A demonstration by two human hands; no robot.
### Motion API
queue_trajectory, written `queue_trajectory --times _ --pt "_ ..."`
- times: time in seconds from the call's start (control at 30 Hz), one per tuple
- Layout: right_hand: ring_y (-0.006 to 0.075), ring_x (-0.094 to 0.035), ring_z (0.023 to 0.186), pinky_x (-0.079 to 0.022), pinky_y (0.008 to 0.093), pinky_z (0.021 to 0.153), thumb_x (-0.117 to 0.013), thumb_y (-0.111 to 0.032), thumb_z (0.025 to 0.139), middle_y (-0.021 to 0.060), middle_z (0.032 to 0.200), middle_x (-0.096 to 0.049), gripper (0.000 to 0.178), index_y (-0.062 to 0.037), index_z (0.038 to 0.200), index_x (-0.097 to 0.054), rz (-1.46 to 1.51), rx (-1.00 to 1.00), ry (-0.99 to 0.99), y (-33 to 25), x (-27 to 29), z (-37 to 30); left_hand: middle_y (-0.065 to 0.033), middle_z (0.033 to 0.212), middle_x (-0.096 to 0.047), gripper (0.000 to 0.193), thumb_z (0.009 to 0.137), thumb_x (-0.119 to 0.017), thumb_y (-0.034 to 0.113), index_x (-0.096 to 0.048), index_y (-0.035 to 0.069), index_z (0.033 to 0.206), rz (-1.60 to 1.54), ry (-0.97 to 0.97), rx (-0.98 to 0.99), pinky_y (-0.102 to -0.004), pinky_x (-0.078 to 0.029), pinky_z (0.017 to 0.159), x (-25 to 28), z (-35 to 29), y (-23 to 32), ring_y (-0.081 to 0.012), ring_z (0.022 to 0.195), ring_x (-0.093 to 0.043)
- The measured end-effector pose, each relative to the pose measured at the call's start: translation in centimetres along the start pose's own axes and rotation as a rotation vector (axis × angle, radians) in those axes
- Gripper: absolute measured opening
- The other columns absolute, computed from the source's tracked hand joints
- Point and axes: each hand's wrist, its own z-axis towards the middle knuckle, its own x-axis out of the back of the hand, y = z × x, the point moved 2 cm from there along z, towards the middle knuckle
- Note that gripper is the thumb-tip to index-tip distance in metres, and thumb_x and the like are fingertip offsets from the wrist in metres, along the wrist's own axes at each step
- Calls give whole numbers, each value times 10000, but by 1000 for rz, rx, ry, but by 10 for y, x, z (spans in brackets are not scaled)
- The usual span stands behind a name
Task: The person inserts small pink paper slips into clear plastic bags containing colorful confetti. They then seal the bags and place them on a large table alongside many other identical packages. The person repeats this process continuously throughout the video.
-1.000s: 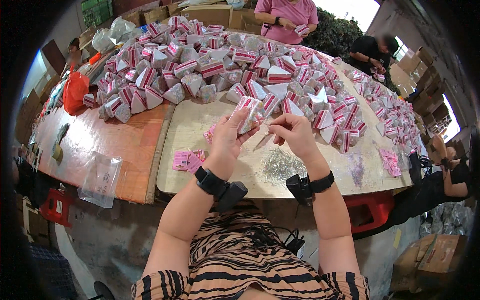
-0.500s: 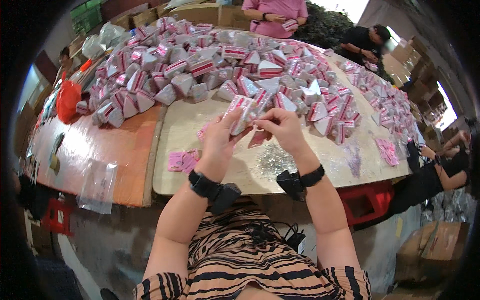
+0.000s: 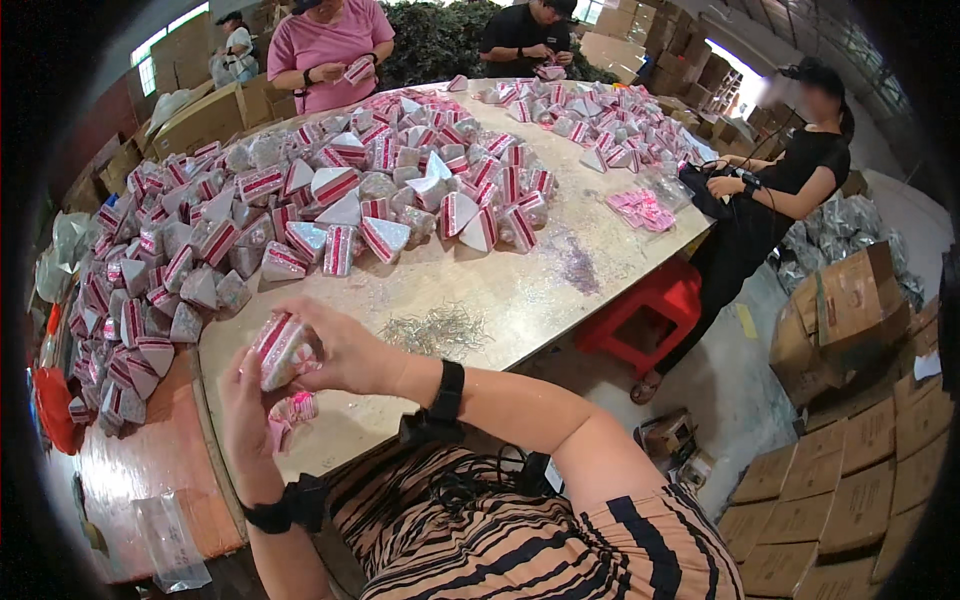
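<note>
A wedge-shaped fake cake slice (image 3: 281,352), white and glittery with red-pink stripes, is held between my two hands near the table's front left. My left hand (image 3: 247,405) grips it from the left. The fingers of my right hand (image 3: 350,350) curl round its top and right side, and both hands hide part of it. Just below my hands lie pink printed cards (image 3: 292,410). Beyond my right wrist is a loose heap of small silvery metal pieces (image 3: 437,332). A large pile of similar cake slices (image 3: 340,185) spreads over the table behind.
The pale wooden table (image 3: 510,300) meets an orange-brown board (image 3: 170,460) at left, with a clear plastic bag (image 3: 172,540) on it. Pink packets (image 3: 640,210) lie at the right edge. A red stool (image 3: 645,315) and cardboard boxes (image 3: 830,490) stand right. Several people work around the table.
My view has swung to the right. My right hand has gone from pinching beside the cake slice to wrapping round it. The slice is turned differently, and both hands appear further left.
</note>
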Motion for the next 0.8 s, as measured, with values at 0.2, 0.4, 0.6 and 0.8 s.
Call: queue_trajectory --times 0.2,0.4,0.6,0.8 --pt "145 -603 955 -491 317 841 -721 -171 799 16 1151 -592 590 -97 1338 -492 911 -520 189 25 38 -36 -87 830 -632 595 967 -521 448 -465 -44 1296 79 30 -92 -248 -531 644 37 -22 5 -151 696 -641" --pt "428 -500 1196 -485 511 949 -528 -550 917 306 1457 -281 797 -88 1486 -213 767 -93 1106 -52 314 -37 -74 811 -632 379 984 -535 260 -532 -49 1203 136 183 -41 -235 -514 620 49 -17 -5 -130 675 -626" --pt "217 -640 961 -520 339 775 -580 -282 943 147 1166 -598 479 -21 1327 -462 29 -282 663 5 277 -67 -47 824 -630 239 946 -566 140 -605 -36 1103 286 164 -61 -215 -478 641 29 -24 -32 -102 728 -608" --pt "123 -625 742 -487 253 646 -682 -118 847 53 847 -679 157 17 927 -694 -394 -321 488 32 190 -140 -71 862 -652 231 901 -626 139 -641 -29 1060 685 225 -194 -270 -474 721 9 -32 -19 -128 795 -590"
